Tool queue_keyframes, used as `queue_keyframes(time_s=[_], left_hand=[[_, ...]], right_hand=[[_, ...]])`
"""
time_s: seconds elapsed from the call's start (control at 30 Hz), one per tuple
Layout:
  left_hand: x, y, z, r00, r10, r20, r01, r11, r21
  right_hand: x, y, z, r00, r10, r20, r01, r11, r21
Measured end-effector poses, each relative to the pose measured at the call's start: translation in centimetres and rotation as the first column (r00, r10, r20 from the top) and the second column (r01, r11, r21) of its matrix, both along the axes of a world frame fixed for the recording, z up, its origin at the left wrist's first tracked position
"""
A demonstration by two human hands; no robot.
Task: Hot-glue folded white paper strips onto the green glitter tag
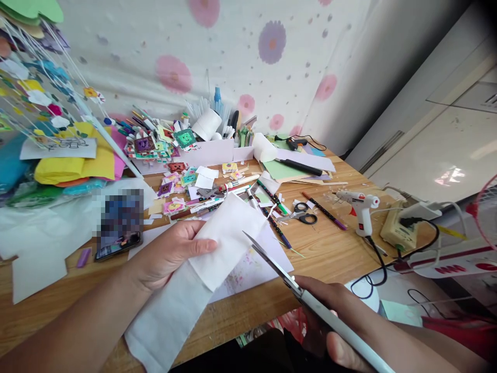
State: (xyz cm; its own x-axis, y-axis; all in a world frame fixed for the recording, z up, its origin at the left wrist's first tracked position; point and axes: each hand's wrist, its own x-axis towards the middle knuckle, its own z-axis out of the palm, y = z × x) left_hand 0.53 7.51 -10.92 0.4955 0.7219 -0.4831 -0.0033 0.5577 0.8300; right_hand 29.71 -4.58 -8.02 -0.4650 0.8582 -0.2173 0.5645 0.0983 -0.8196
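Observation:
My left hand (166,254) grips a long strip of white fabric-like sheet (202,269), thumb on top near its upper end; the strip hangs down over the table's front edge. My right hand (334,321) holds grey-handled scissors (295,285), fingers closed through the handles. The blades point up and left, their tip right beside the strip's right edge; whether they touch it is unclear. White paper with faint pink marks (252,269) lies under the strip.
On the wooden table (330,248): a phone (118,233), a white glue gun (359,207) with cord, small black scissors (303,213), pens, coloured paper squares and a white box (217,150) of tools at the back. Stacked coloured sheets (70,166) lie left, a power strip (399,228) right.

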Motion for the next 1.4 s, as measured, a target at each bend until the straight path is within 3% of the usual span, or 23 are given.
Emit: queue_keyframes(time_s=[0.1, 0.37, 0.67, 0.93, 1.2, 1.4], left_hand=[[0.1, -0.1, 0.0, 1.000, 0.001, -0.022, -0.001, 1.000, -0.005], [0.2, -0.4, 0.4, 0.999, 0.022, -0.035, -0.022, 1.000, 0.012], [-0.2, 0.0, 0.1, 0.998, 0.028, -0.061, -0.027, 0.999, 0.019], [-0.2, 0.1, 0.2, 1.000, -0.011, -0.001, 0.011, 1.000, 0.009], [-0.2, -0.2, 0.0, 0.998, -0.065, 0.015, 0.065, 0.998, -0.015], [0.0, -0.5, 0.3, 0.994, -0.101, 0.048, 0.101, 0.995, 0.004]], right_hand=[[-0.2, 0.2, -0.8, 1.000, 0.010, 0.014, -0.011, 0.997, 0.071], [-0.7, 0.7, -1.3, 0.999, 0.023, -0.032, -0.021, 0.998, 0.063], [-1.4, 1.4, -1.2, 1.000, -0.017, -0.023, 0.014, 0.993, -0.113], [-0.4, 0.4, -2.5, 0.998, 0.002, 0.055, -0.008, 0.994, 0.107], [-1.1, 0.8, -2.1, 0.998, 0.058, 0.003, -0.058, 0.995, 0.086], [-2.1, 0.8, -1.8, 0.999, 0.016, -0.031, -0.011, 0.988, 0.153]])
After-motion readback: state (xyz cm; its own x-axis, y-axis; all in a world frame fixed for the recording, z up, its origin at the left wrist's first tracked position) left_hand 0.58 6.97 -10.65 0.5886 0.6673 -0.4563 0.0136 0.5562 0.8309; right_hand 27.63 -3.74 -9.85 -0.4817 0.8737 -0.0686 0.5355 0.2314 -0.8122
